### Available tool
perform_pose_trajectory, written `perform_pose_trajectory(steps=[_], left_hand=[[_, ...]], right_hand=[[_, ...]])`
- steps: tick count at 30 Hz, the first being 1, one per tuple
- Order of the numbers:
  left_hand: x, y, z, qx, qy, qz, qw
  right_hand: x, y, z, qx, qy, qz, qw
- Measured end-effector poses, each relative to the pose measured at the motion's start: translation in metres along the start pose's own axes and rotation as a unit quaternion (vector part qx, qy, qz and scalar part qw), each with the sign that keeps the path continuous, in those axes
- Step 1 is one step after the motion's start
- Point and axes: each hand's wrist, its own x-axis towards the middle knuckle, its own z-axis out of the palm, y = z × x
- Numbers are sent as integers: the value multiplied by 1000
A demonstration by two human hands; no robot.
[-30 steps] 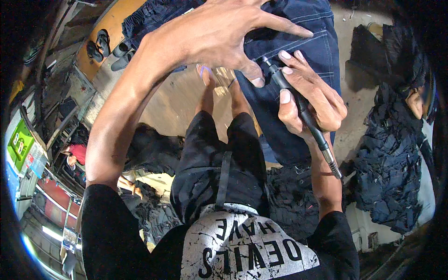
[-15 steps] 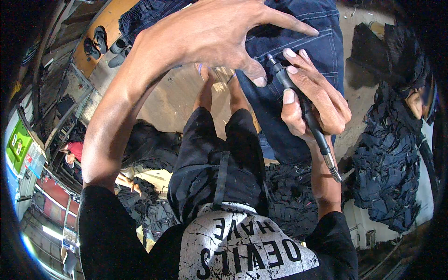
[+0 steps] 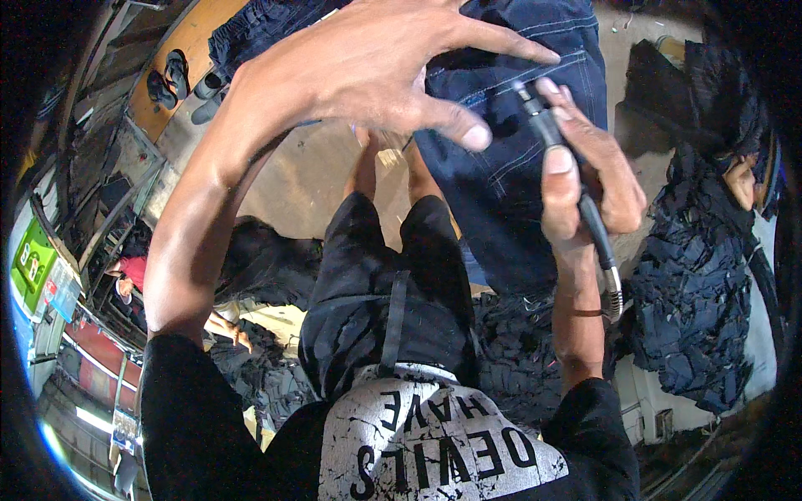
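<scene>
A pair of dark blue jeans [image 3: 518, 167] hangs in front of me, light stitching along its seams. My left hand [image 3: 376, 67] is spread flat against the upper denim, fingers apart and thumb pointing right. My right hand [image 3: 585, 175] grips a black pen-shaped rotary tool [image 3: 551, 138] like a pencil, its tip touching the jeans near my left thumb. A flexible metal shaft [image 3: 606, 267] runs from the tool down along my right forearm.
A heap of dark denim pieces [image 3: 693, 309] lies at the right, with more dark cloth [image 3: 267, 267] at the left by my legs. Sandals [image 3: 171, 75] sit on a wooden ledge at upper left. Another person in red [image 3: 129, 271] sits at far left.
My right hand has raised the tool, its tip now higher on the jeans and closer to my left thumb. My left hand has stayed spread on the denim.
</scene>
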Motion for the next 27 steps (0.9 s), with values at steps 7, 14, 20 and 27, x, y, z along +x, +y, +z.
perform_pose_trajectory(steps=[7, 14, 20, 27], left_hand=[[7, 3, -3, -29, -8, -18, 999], [9, 4, -4, -8, -5, -22, 1000], [9, 6, -5, -19, -11, -32, 999], [13, 6, -8, -2, -62, -64, 996]], right_hand=[[9, 13, -15, -38, -62, -30, 997], [12, 13, -13, -43, -80, -40, 995], [11, 15, -12, -47, -65, -36, 996], [10, 18, -14, -40, -49, -41, 997]])
